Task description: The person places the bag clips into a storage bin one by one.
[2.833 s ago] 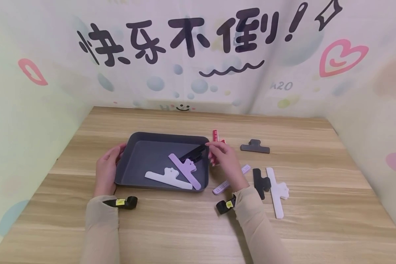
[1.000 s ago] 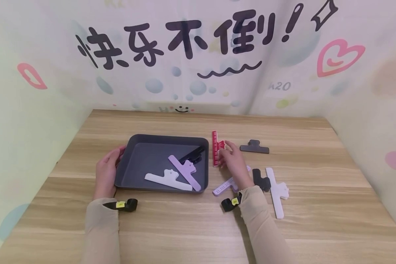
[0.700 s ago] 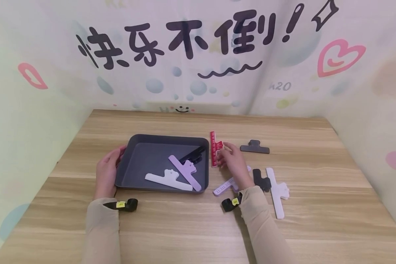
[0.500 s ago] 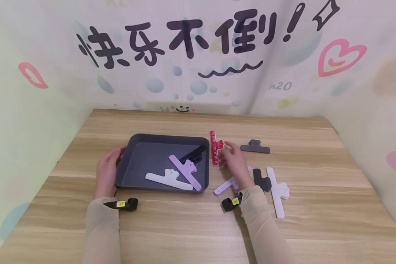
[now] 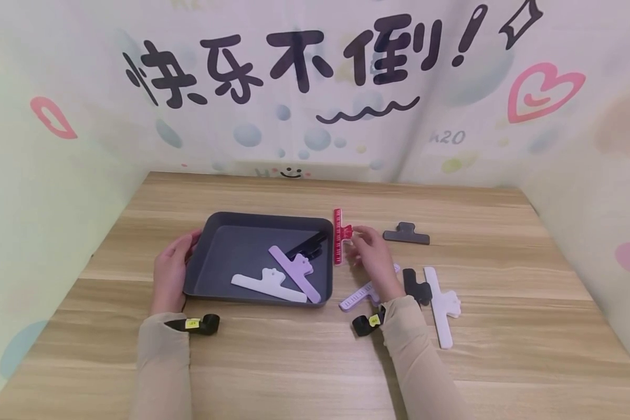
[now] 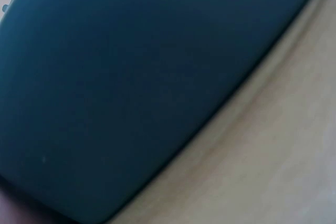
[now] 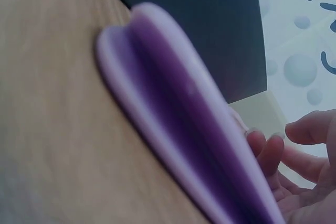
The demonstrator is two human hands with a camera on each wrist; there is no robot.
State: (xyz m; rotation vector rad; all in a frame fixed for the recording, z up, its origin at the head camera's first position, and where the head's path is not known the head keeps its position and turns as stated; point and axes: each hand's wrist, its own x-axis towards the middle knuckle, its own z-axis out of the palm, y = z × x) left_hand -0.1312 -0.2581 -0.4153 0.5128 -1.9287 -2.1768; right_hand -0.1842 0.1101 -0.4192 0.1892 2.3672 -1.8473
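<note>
Red ruled clip (image 5: pixel 338 240) just right of a gray tray (image 5: pixel 231 251). Left hand (image 5: pixel 170 269) touches the tray's left side, its grip hidden; right hand (image 5: pixel 371 256), half curled, is at the clip's handle (image 5: pixel 347 232), pinch unclear. Taking hold seems the step; the next move calls for a secure pinch.

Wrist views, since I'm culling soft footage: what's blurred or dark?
Left wrist: the dark gray tray fills most of it, dim and nearly featureless; the wooden table is blurred. Right wrist: the lilac clip, very close, is soft and shaded inside.
</note>
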